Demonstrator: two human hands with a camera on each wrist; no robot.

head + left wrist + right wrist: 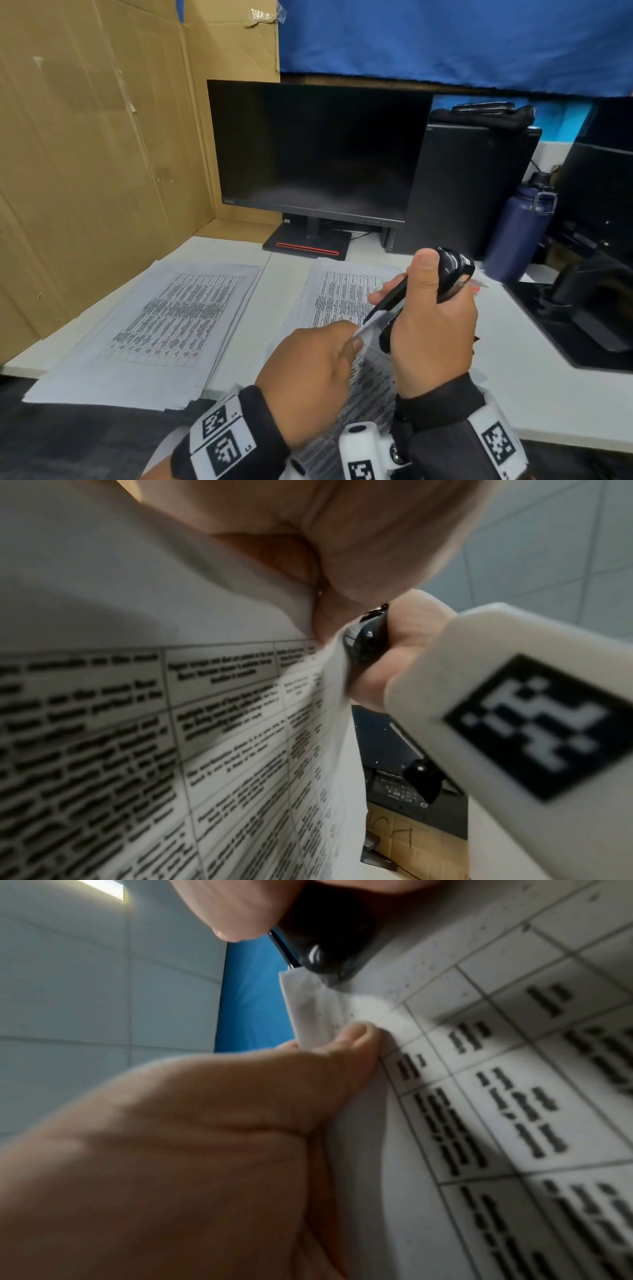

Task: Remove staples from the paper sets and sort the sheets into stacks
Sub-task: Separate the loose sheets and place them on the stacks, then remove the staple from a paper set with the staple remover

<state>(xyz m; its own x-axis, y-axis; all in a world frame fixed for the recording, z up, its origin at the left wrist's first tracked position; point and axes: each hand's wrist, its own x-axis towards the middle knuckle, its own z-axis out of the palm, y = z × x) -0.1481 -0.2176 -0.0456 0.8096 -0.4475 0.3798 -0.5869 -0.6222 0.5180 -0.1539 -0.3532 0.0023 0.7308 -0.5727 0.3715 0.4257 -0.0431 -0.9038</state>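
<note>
Fingers (352,342) of left hand (308,370) pinching paper set (363,387), right hand (428,318) gripping, seemingly, stapler (448,270)

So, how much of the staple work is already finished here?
Done: two stacks of sheets lie on the desk. In hand: the left hand pinches a paper set's corner while the right hand grips the black tool there. Further sets: none visible.

A dark monitor (318,147) stands between cardboard (96,137) and a blue bottle (517,233).
</note>
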